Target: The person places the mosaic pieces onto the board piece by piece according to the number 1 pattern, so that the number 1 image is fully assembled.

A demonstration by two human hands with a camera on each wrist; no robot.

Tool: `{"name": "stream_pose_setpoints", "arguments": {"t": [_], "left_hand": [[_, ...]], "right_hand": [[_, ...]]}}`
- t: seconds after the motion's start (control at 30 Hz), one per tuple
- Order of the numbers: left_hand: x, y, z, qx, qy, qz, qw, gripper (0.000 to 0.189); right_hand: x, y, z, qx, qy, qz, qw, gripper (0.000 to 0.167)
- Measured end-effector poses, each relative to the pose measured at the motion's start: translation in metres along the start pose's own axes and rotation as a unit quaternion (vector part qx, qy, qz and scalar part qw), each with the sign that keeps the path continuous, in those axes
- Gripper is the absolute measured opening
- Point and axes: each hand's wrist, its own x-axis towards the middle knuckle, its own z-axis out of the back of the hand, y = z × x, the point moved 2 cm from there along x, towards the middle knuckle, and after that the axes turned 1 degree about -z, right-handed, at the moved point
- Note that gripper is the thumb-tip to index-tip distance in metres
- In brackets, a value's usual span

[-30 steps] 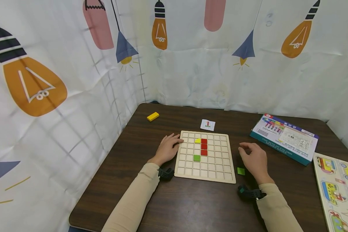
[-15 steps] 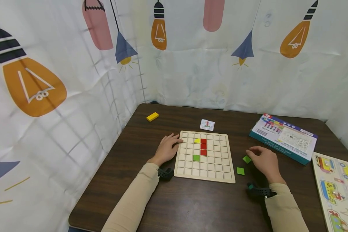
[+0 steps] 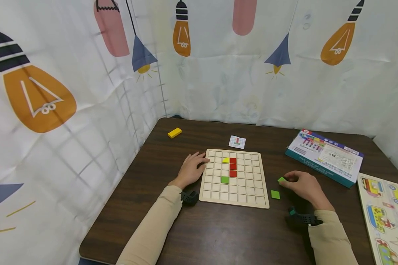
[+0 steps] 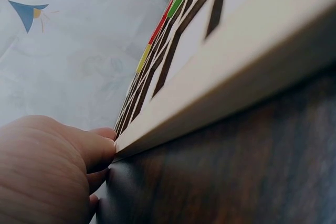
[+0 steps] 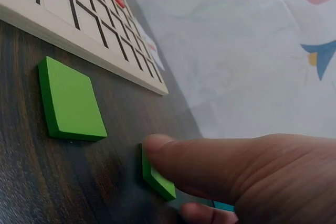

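Observation:
A pale wooden grid board [image 3: 248, 198] lies mid-table, bearing a yellow tile [image 3: 226, 160], red tiles [image 3: 233, 166] in a column and a green tile [image 3: 224, 179]. My left hand [image 3: 191, 170] rests at the board's left edge, fingertips right at the rim, also seen in the left wrist view. To the right of the board, my right hand [image 3: 302, 184] pinches a small green tile [image 3: 281, 179] between thumb and fingers. The thumb covers part of this tile in the right wrist view. Another green square tile [image 5: 73, 100] lies flat on the table beside the board.
Behind the board lies a small pattern card [image 3: 237, 142]. A yellow block [image 3: 174, 133] sits at the back left. On the right are a flat box [image 3: 325, 158] and a picture puzzle board [image 3: 386, 209]. A patterned white curtain [image 3: 219, 88] surrounds the dark table [image 3: 199, 232].
My right hand has moved right and uncovered both loose green tiles, then taken the farther one between thumb and fingers. My left hand has stayed at the board's edge.

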Motion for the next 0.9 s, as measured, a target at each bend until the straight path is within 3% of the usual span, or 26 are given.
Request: {"name": "stream_pose_setpoints", "arguments": {"t": [0.27, 0.67, 0.9], "left_hand": [[0.000, 0.001, 0.000, 0.002, -0.001, 0.005, 1.0000, 0.031], [0.000, 0.001, -0.001, 0.000, 0.002, 0.004, 1.0000, 0.031], [0.000, 0.001, 0.000, 0.002, 0.004, 0.008, 1.0000, 0.031]], "right_hand": [[0.001, 0.002, 0.000, -0.009, -0.010, -0.002, 0.9999, 0.043], [0.007, 0.000, -0.009, -0.018, -0.053, 0.034, 0.9979, 0.035], [0.009, 0.000, -0.012, -0.016, -0.072, 0.031, 0.9968, 0.036]]}}
